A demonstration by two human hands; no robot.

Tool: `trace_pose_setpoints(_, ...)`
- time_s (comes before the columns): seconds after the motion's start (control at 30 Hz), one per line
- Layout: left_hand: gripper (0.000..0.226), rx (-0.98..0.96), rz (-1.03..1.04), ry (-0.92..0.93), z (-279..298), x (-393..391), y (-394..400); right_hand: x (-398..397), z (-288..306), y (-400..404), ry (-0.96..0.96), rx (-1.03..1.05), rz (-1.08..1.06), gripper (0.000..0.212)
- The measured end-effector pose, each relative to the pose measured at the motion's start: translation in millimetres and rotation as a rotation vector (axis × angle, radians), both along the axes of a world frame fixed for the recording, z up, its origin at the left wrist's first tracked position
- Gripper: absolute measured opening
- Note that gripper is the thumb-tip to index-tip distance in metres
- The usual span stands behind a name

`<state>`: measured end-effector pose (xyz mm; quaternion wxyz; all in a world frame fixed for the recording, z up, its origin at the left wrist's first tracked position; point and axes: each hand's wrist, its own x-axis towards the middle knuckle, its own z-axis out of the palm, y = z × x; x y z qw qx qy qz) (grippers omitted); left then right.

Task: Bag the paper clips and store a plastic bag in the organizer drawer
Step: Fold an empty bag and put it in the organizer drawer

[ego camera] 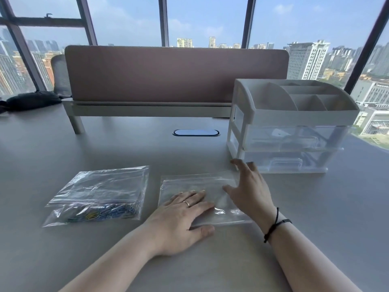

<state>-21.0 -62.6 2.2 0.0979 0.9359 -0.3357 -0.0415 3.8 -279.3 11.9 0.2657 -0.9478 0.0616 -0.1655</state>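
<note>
Clear plastic bag (195, 186) lies flat under both hands' (181, 216) fingers.

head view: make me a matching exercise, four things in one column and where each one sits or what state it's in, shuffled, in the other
Things
1. left hand
2. right hand
3. paper clips
4. organizer

Places or states
A. inside a clear bag at the left of the desk, under a pile of other bags
B. flat on the near left part of the empty plastic bag
C. far right of the desk, both clear drawers shut
D. fingers spread, at the right edge of the empty plastic bag

Pairs: 1-B, 2-D, 3-A, 4-C
</note>
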Motion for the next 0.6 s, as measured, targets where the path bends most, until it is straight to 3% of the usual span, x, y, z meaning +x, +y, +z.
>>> trace_pose_setpoints(0.1, 0.066, -0.026, -0.002, 0.010, -1, 0, 0, -19, 7, 1, -0.070, -0.122, 0.218, 0.050)
trace_pose_setpoints(0.23, 0.082, -0.124, 0.008, 0.019, -1, -1, 1, -43, 2, 6, 0.078, -0.065, 0.527, 0.037)
trace_pose_setpoints(0.3, 0.078, -0.158, 0.011, -0.006, -1, -3, 3, -50, 3, 4, 0.079, -0.072, 0.551, 0.044)
trace_pose_setpoints(0.4, 0.068, -0.148, -0.004, -0.207, 1, -5, 5, -57, 6, -2, 0.095, -0.037, 0.577, 0.051)
trace_pose_setpoints(0.47, 0.057, -0.166, -0.017, -0.311, 2, -5, 5, -60, 5, -3, 0.101, -0.106, 0.564, 0.045)
trace_pose_setpoints(0.6, 0.044, -0.207, -0.032, -0.340, 3, -8, 5, -62, 0, 1, -0.029, -0.294, 0.546, 0.024)
